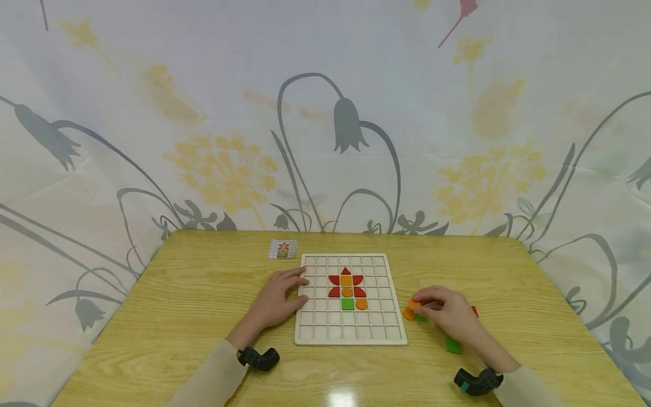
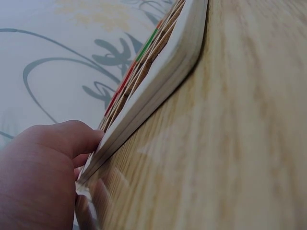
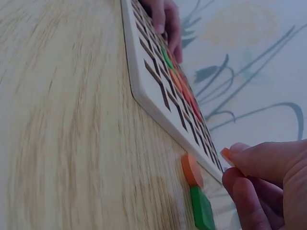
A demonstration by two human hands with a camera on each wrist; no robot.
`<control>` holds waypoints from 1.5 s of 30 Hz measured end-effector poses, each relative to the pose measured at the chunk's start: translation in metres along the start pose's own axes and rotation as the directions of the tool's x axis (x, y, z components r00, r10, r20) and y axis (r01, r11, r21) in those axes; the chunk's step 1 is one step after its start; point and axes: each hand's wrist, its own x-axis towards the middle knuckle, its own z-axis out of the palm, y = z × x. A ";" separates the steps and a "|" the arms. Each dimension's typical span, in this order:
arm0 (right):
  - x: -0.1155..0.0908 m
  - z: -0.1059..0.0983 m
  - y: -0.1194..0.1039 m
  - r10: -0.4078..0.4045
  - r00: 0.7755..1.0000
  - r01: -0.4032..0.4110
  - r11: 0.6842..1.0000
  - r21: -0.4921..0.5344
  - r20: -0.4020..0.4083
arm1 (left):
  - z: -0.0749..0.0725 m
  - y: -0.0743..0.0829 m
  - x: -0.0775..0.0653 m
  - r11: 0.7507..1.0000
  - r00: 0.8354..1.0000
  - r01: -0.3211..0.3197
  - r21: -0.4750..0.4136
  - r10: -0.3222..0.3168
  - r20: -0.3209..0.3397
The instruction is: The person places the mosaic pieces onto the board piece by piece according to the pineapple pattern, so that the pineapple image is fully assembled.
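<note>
A white gridded board [image 1: 351, 342] lies on the table, and my left hand [image 1: 277, 297] rests on its left edge with fingertips over the rim. On the grid sit a red triangle [image 1: 346, 271], an orange square [image 1: 346, 280], several red curved pieces [image 1: 358, 280], a green square [image 1: 348, 304] and two orange discs [image 1: 361, 304]. Right of the board, my right hand [image 1: 450, 314] pinches another orange disc [image 3: 226, 154] between thumb and fingers, raised off the table. Just below it lie a loose orange disc [image 3: 192, 170] and a green piece [image 3: 202, 208].
A small card [image 1: 282, 249] printed with a coloured pattern lies beyond the board's far left corner. Another green piece [image 1: 453, 345] is under the right forearm. A red piece [image 1: 475, 311] peeks out behind the right hand. A patterned curtain [image 1: 325, 169] hangs behind the table.
</note>
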 end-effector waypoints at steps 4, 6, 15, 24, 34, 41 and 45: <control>0.009 0.018 -0.006 -0.045 0.998 0.044 0.999 0.022 0.045 | 0.000 0.000 0.000 1.000 1.000 0.002 0.001 -0.002 0.004; 0.013 0.027 -0.009 -0.068 0.996 0.067 0.998 0.012 0.064 | 0.001 -0.001 0.000 1.000 1.000 0.000 0.002 0.000 0.002; 0.029 0.064 -0.021 -0.147 0.981 0.144 0.989 0.033 0.129 | 0.001 -0.002 0.000 1.000 1.000 -0.003 0.001 0.003 -0.005; 0.042 0.091 -0.029 -0.220 0.962 0.218 0.976 0.026 0.161 | 0.000 -0.002 0.001 1.000 1.000 -0.003 0.002 0.003 -0.004; 0.054 0.105 -0.039 -0.158 0.968 0.157 0.987 0.021 0.196 | 0.000 -0.001 0.000 1.000 1.000 -0.006 -0.003 0.006 -0.005; 0.059 0.114 -0.042 -0.134 0.974 0.147 0.987 -0.059 0.181 | 0.002 -0.001 0.000 1.000 1.000 -0.005 0.003 0.005 -0.012; 0.059 0.117 -0.043 -0.136 0.978 0.154 0.982 -0.109 0.160 | 0.002 0.000 0.000 1.000 1.000 -0.001 -0.003 0.001 -0.012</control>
